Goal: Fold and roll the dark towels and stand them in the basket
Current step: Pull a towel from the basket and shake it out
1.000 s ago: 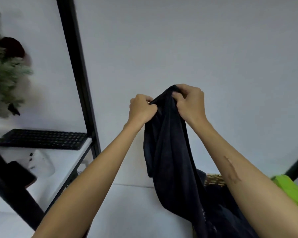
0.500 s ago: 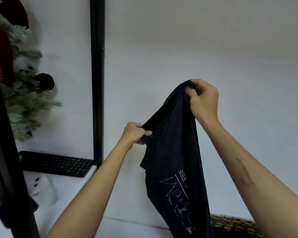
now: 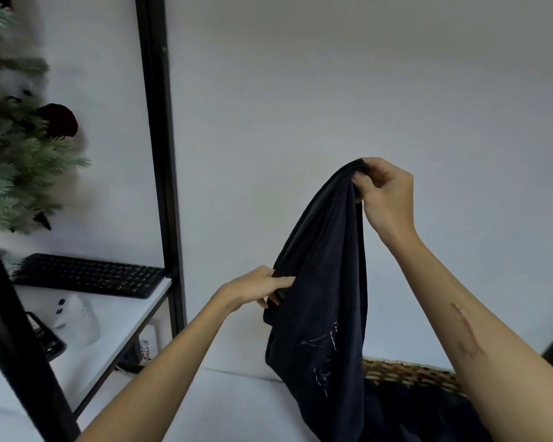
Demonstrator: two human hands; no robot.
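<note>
The dark towel [image 3: 326,282] has thin white marks sewn on it, just below the left hand [image 3: 256,287]. They look like writing, but the letters are too small and bent to read. Far to the left of that hand, a small white box [image 3: 147,344] shows a square code of black dots. No words can be read.

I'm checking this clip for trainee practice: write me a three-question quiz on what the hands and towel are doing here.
1. True or false: the right hand grips the top of the dark towel.
2. Where does the left hand hold the towel? A) top corner B) side edge, lower down C) not at all
3. What sits behind the towel's lower end?

Key: 1 true; 2 B; 3 the woven basket.
</note>
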